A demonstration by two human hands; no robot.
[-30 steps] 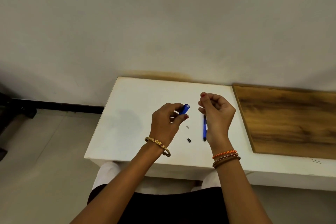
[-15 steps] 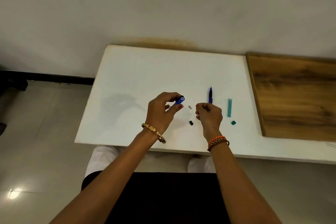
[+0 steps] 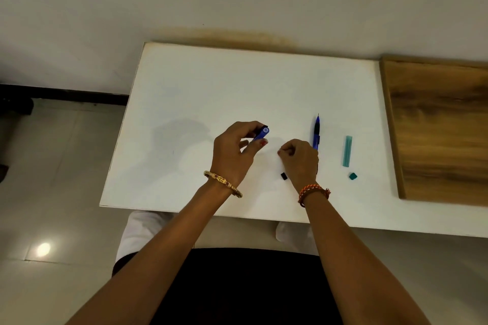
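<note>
Left hand [image 3: 232,155] grips blue barrel [image 3: 261,134]; right hand [image 3: 299,159] fingers [image 3: 284,152] curled, hold unclear; table [image 3: 211,87] front edge near

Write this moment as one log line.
left hand: holds blue barrel | right hand: curled, contents hidden | on table: pen, teal tube, black bit

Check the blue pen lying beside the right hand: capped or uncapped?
Uncapped: the blue pen shows a thin bare tip pointing away; the right hand hides its near end.

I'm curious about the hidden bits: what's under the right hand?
The lower end of the pen runs under the right hand; a black piece shows beside it. Anything the curled fingers pinch is covered.
</note>
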